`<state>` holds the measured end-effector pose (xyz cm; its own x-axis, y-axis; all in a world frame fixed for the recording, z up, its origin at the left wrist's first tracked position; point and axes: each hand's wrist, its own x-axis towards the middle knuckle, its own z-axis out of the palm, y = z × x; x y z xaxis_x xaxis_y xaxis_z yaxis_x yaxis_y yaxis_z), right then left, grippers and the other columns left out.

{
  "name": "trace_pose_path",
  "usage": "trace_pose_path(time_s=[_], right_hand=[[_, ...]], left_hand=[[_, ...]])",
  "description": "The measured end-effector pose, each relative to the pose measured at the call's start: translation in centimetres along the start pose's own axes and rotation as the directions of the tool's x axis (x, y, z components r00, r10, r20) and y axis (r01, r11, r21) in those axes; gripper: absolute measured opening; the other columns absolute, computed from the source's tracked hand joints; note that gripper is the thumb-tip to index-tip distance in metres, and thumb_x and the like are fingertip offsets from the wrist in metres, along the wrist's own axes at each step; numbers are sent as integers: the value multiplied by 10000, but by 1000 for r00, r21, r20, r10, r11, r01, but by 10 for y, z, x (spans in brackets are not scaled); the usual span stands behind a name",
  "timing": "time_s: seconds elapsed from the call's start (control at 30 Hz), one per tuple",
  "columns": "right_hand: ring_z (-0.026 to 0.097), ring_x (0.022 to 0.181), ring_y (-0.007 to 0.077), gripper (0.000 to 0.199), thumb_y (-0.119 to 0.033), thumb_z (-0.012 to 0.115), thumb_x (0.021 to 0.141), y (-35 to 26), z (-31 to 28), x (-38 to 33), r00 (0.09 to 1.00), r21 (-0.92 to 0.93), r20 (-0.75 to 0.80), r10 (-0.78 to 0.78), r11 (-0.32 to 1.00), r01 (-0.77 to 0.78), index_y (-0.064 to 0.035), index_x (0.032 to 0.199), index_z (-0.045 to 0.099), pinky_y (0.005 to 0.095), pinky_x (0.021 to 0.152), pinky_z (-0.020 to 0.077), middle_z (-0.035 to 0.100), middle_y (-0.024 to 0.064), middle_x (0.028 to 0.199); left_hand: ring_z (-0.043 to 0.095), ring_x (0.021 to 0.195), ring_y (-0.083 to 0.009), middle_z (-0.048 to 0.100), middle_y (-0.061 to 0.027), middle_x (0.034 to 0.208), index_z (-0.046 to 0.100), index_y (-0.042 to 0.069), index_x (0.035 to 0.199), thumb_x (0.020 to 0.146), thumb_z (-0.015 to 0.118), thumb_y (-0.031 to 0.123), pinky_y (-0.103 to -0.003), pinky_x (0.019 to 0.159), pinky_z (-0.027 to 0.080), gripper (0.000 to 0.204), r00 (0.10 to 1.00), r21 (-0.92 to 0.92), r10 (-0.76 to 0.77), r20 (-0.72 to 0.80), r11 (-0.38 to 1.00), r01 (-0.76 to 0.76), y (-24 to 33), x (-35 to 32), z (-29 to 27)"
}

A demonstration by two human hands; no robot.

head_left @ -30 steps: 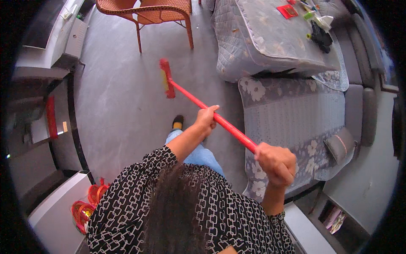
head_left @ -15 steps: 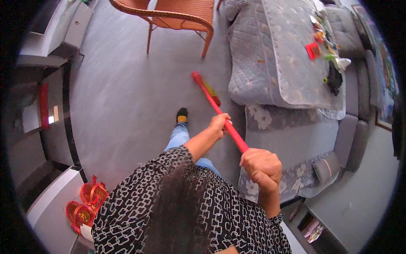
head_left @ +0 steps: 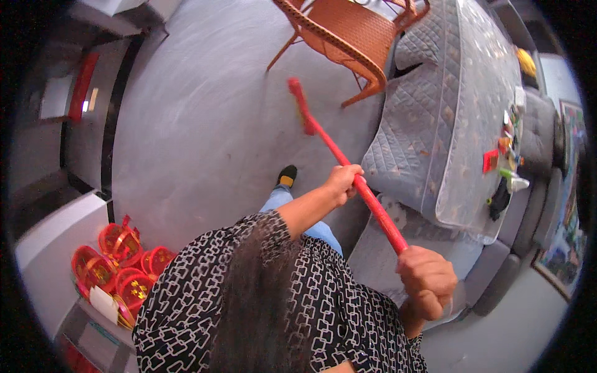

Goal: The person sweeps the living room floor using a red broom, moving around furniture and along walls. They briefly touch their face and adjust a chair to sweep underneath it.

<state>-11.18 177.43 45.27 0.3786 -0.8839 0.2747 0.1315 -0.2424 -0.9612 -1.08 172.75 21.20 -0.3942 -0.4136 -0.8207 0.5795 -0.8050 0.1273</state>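
Note:
Both my hands hold a broom with a long red handle [head_left: 376, 208], slanting from lower right to upper left. My left hand [head_left: 343, 184] is closed round the middle of the handle, with the arm stretched forward. Nearer to me, my right hand [head_left: 426, 283] makes a fist round the handle's upper end. The red broom head [head_left: 301, 107] is out over the grey floor [head_left: 205, 124], left of the front leg of a woven chair. Little of its yellowish bristles shows, and I cannot tell whether they touch the floor.
The orange-brown woven chair [head_left: 351, 37] stands ahead. On the right, a table under a quilted grey cover [head_left: 429, 137] carries small items, with a grey sofa [head_left: 497, 280] beside it. Red baskets [head_left: 121, 245] crowd the lower left. My foot [head_left: 286, 176] is on the floor.
My view has turned, so chair and table appear farther right and lower. The broom head has swung left, from right of the chair leg to left of it. Both hands keep their grip.

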Motion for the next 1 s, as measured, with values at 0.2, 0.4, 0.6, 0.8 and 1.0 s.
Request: trace_pose_path(time_s=[0.2, 0.4, 0.6, 0.8, 1.0], right_hand=[[410, 394, 232, 292, -212, 493, 654, 49, 22, 53, 958, -111, 274, 88, 992, -59, -25, 467, 370, 356, 488, 389, 374, 70, 435], [415, 388, 239, 291, -192, 489, 681, 56, -9, 75, 944, 114, 311, 111, 981, -154, -29, 467, 380, 368, 472, 378, 401, 76, 444], [363, 351, 189, 379, -213, 475, 775, 95, -37, 106, 899, 412, 414, 146, 850, -328, -82, 436, 369, 361, 497, 393, 388, 37, 397], [414, 482, 161, 421, -208, 480, 853, 209, -15, 108, 551, 295, 785, 284, 610, -735, -51, 470, 402, 331, 533, 357, 427, 28, 489], [379, 532, 74, 338, -196, 561, 841, 237, 65, 105, 58, -162, 950, 308, 640, -751, -31, 564, 459, 268, 485, 298, 416, -25, 538]], left_hand=[[357, 332, -131, 526, -36, 541, 513, 80, 644, 669, 591, 137, -284, 322, 278, 99, 985, -129, -8, -171, 992, -14, 27, 54, -6], [343, 334, -118, 514, -58, 523, 509, 57, 682, 741, 557, 113, -257, 315, 232, 93, 952, -268, 204, -228, 927, -262, 63, 22, -48], [357, 356, -104, 568, -85, 610, 518, 51, 724, 784, 597, 200, -241, 324, 226, 179, 849, -276, 302, -433, 853, -444, 56, -21, -85], [320, 368, -108, 437, -10, 546, 480, 95, 704, 769, 586, 225, -232, 325, 231, 180, 892, -611, 10, -452, 725, -317, -55, 28, -221], [297, 352, -111, 381, -4, 506, 430, 110, 646, 787, 542, 255, -240, 317, 221, 231, 803, -685, -61, -593, 562, -464, -116, 40, -246]])
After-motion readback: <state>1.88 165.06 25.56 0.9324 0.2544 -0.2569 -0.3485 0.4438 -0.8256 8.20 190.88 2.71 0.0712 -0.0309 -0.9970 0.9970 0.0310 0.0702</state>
